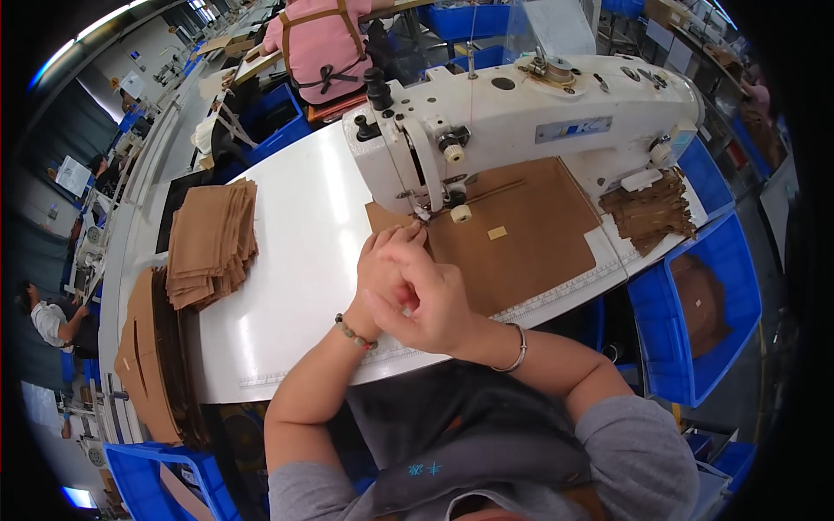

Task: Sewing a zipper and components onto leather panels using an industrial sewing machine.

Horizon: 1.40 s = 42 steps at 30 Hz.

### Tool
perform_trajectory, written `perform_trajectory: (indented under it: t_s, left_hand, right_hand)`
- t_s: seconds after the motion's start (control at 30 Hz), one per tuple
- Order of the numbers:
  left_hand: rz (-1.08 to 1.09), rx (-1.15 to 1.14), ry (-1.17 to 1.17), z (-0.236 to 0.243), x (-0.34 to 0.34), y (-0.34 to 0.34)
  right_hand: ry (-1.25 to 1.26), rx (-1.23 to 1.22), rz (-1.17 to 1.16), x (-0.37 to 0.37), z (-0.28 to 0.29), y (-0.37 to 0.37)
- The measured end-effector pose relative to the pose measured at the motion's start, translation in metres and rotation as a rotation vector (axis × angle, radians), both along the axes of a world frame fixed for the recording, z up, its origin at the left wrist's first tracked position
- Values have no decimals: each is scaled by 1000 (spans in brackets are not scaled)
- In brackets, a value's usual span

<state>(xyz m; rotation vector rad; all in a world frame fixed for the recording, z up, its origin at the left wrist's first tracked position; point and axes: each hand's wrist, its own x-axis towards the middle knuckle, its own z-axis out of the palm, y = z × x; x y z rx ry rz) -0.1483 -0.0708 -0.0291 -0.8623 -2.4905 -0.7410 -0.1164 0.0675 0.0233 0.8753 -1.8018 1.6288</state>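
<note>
My left hand [369, 291] is partly hidden beneath my right hand [421, 295], just in front of the presser foot [423, 211] of a white sewing machine [556, 104]. Fingertips rest at the left edge of a large brown piece [512, 260], which lies under the machine and bears a small yellowish patch [497, 233]. My right hand is curled over the left; whatever its fingers hold is hidden. My left hand's finger shape is mostly covered.
Brown cut pieces lie stacked [208, 243] and draped [143, 356] at left on the white table [295, 191]. Bundled brown strips [647, 208] lie at right, beside a blue bin [730, 321]. A person in pink [317, 39] sits beyond the table; other workers are at the edges.
</note>
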Motion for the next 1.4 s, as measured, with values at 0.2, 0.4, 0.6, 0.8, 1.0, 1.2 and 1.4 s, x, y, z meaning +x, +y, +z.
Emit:
perform_trajectory:
  t_s: [0.2,0.4,0.6,0.8,1.0,1.2,1.4]
  left_hand:
    - [-92,-64,5,19,10,2]
    - [-13,-317,-150,25,25,14]
    - [-26,-420,-167,28,36,16]
    - [39,-593,-13,10,28,18]
    - [-2,-539,-36,19,88,17]
    - [48,-492,-135,21,162,14]
    - [63,-357,-160,12,162,10]
  right_hand:
    - [-75,-22,241,11,19,30]
    - [88,366,-9,31,-1,67]
    - [41,1195,310,79,-86,186]
    - [9,1305,-273,30,-193,291]
    - [35,1467,-465,37,-253,372]
    - [-948,1082,-394,174,-312,433]
    - [-2136,611,-316,253,-315,441]
